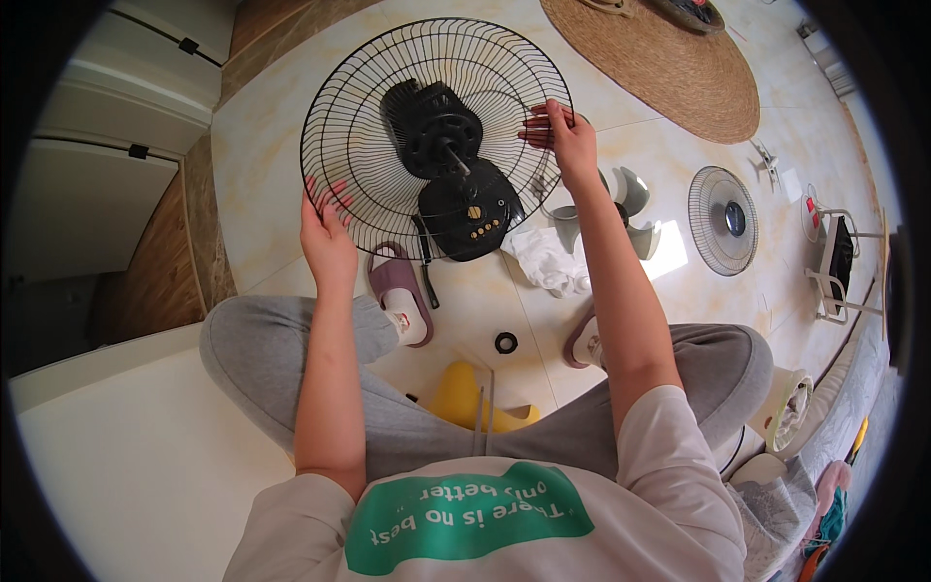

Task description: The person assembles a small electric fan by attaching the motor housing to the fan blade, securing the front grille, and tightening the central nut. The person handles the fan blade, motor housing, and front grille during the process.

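Note:
Both my hands are on a round black wire fan grille (341, 107). My left hand (330, 238) grips its lower left rim, with fingers behind the wires. On the upper right rim is my right hand (567, 141), its fingers also curled behind the wires. Through the grille I see the black fan motor (436, 126) with a bare metal shaft, and below it the black base (475, 218) with gold buttons. Whether the grille touches the motor, I cannot tell. Grey fan blades (632, 194) lie on the floor, partly hidden by my right forearm.
White cloth (548, 260) lies beside the base. A black ring nut (505, 343) is on the tiles between my slippers. Another round grille (722, 221) lies to the right, below a woven mat (669, 68). Something yellow (456, 396) is in front of me. White cabinets (107, 194) stand left.

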The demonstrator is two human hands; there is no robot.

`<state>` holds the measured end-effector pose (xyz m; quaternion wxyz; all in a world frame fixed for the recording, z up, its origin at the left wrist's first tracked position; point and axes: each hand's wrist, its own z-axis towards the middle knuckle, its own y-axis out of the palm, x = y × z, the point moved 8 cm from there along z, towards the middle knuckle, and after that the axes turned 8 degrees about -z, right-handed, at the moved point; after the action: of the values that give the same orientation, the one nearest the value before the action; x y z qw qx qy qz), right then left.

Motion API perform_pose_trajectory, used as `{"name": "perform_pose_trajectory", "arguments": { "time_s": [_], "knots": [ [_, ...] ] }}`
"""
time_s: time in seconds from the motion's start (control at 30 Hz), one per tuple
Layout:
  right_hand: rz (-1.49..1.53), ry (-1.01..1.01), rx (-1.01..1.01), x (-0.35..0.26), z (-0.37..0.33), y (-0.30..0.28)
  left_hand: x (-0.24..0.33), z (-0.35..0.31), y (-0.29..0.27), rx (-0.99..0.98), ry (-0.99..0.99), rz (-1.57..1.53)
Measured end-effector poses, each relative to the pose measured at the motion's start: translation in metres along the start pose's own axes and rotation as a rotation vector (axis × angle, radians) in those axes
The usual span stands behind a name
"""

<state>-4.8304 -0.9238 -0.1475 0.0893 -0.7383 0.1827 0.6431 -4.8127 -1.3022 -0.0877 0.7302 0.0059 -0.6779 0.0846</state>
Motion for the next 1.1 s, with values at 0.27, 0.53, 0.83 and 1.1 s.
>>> {"name": "perform_pose_trajectory", "arguments": {
  "time_s": [0.27,0.53,0.83,1.1],
  "knots": [
    [-0.017,-0.028,-0.014,-0.015,0.005,0.003,-0.010,-0.009,-0.003,-0.011,-0.065,-0.025],
    [-0.159,-0.037,-0.095,-0.029,0.017,0.008,-0.016,-0.014,-0.002,-0.015,-0.134,-0.085],
    [-0.092,-0.079,-0.093,-0.032,0.023,0.005,-0.016,-0.014,0.008,-0.039,-0.307,-0.100],
    [-0.244,-0.137,-0.164,-0.048,0.031,0.006,-0.030,-0.029,0.010,-0.111,-0.639,-0.151]
  ]
}}
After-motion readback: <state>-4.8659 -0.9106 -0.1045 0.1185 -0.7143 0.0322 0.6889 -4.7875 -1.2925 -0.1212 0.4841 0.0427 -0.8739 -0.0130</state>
